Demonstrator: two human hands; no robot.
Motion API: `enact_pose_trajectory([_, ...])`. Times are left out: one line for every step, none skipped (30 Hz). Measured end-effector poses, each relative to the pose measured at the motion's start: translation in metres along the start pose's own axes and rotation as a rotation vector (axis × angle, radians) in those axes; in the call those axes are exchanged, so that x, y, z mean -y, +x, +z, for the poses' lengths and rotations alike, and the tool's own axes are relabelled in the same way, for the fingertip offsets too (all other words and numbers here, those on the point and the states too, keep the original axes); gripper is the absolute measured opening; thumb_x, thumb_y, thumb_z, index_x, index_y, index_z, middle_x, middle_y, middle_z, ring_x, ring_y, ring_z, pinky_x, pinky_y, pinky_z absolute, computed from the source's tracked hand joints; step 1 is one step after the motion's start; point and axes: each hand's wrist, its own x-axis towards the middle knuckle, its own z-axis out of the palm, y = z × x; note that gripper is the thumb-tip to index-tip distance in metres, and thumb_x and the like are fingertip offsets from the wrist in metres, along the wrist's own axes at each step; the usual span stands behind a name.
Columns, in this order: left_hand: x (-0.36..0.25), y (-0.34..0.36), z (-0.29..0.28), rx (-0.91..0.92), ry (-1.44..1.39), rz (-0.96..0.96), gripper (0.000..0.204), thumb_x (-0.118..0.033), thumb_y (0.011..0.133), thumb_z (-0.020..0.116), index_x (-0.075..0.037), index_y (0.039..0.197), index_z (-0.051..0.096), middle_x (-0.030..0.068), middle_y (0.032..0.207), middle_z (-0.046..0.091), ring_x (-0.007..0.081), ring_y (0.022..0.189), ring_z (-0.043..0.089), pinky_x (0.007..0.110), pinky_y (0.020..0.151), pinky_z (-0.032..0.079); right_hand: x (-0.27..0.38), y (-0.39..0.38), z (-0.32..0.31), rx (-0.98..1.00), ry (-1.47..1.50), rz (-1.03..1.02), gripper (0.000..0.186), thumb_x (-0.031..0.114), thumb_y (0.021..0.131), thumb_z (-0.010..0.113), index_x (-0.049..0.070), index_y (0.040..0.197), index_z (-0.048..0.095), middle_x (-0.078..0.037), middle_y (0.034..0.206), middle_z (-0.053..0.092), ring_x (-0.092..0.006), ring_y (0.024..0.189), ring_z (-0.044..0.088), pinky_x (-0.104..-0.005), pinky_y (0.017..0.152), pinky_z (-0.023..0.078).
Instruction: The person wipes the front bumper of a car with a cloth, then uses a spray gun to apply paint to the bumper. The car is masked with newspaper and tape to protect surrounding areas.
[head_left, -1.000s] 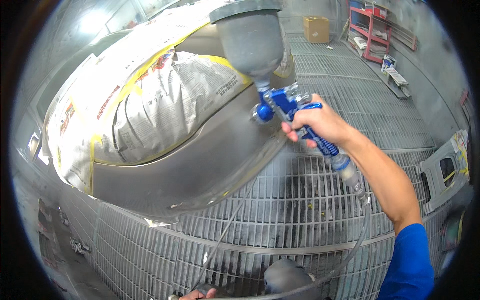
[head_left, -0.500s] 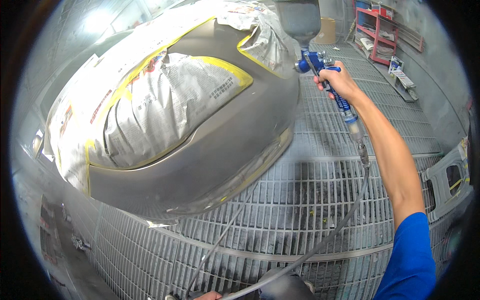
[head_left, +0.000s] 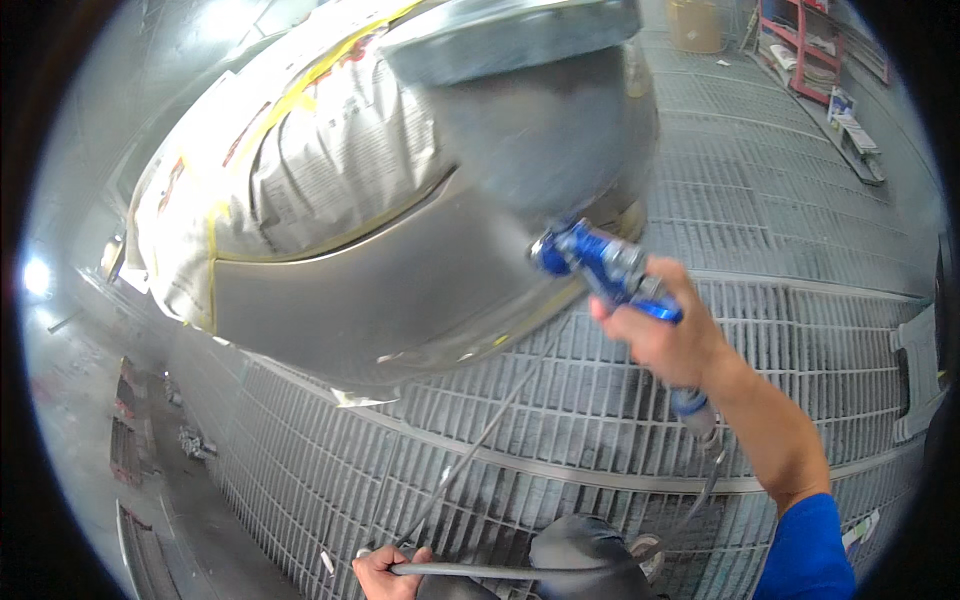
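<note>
My right hand [head_left: 660,325] is closed round the handle of a blue spray gun [head_left: 605,262]. A large grey paint cup [head_left: 540,130] sits on top of the gun and hides part of the car behind it. The nozzle points left at the grey bumper [head_left: 340,310], apart from its surface. At the lower edge, my left hand [head_left: 390,572] is closed on the grey air hose [head_left: 500,571], which runs right across my legs. Newspaper masking [head_left: 340,150], edged with yellow tape [head_left: 212,270], covers the car above the bumper.
Metal floor grating [head_left: 800,340] lies under the car and my feet. A red shelf rack [head_left: 805,50] and a brown cylindrical container [head_left: 695,25] stand at the far right. A grey panel [head_left: 915,370] leans at the right edge. Parts lie on the floor at lower left.
My right hand has brought the spray gun closer and lower, and the cup looms larger in front of the car. More of my left hand now shows. The whole view has shifted.
</note>
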Motion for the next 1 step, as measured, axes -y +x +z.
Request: enact_pose_trajectory([0.007, -0.0012, -0.0061, -0.006, -0.005, -0.009, 0.051, -0.03, 0.082, 0.082, -0.005, 0.05, 0.05, 0.001, 0.044, 0.044, 0.0051, 0.046, 0.038, 0.027, 0.043, 0.025, -0.0096, -0.0043, 0.0169, 0.032, 0.029, -0.064, 0.061, 0.016, 0.082, 0.064, 0.009, 0.141, 0.054, -0.003, 0.077, 0.062, -0.0076, 0.063, 0.054, -0.0244, 0.06, 0.046])
